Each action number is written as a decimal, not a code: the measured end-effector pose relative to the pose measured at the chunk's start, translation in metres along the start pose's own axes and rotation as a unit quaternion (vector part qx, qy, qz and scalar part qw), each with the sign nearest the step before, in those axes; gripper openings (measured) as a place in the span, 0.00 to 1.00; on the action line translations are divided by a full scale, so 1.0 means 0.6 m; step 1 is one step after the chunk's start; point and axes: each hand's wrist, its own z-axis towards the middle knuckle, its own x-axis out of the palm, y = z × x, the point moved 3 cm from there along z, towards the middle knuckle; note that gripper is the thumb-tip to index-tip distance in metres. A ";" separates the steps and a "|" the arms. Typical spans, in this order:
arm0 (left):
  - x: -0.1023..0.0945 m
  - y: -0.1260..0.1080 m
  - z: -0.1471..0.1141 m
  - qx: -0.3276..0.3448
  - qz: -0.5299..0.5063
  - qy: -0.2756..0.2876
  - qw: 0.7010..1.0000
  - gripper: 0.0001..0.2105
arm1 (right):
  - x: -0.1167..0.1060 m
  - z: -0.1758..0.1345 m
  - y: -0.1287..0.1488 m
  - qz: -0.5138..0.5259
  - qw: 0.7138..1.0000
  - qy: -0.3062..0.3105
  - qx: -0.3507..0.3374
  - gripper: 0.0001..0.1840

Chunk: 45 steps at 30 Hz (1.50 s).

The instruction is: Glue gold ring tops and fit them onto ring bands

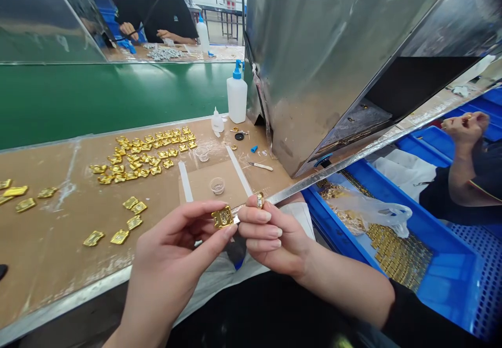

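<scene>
My left hand (176, 248) pinches a small gold metal plate (222, 217) between thumb and forefinger, just above the table's front edge. My right hand (266, 235) is closed beside it, holding a thin tool whose tip touches the plate's right side, with a small gold piece (259, 199) at its fingertips. Several more gold plates (147, 154) lie spread in rows on the brown table (58, 222).
Two small clear cups (217, 185) and a white squeeze bottle (237, 95) stand on the table. A blue bin (439, 264) of gold parts sits at right under a metal hood (333, 50). Another person's hand (465, 128) is far right; one person sits opposite.
</scene>
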 end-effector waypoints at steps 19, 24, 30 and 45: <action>-0.005 0.018 -0.003 -0.020 0.057 0.001 0.998 0.22 | 0.003 -0.003 0.011 -0.187 0.981 -0.049 -0.028 0.21; -0.007 0.020 -0.003 0.019 0.109 0.013 0.994 0.19 | -0.008 -0.005 0.008 -0.267 0.959 -0.079 -0.059 0.18; 0.000 0.008 -0.002 0.127 0.171 0.034 0.976 0.13 | -0.023 -0.003 0.006 -0.346 0.927 -0.098 -0.109 0.17; 0.002 0.000 -0.008 0.212 0.243 0.030 0.946 0.12 | -0.038 0.004 0.005 -0.352 0.918 -0.128 -0.130 0.15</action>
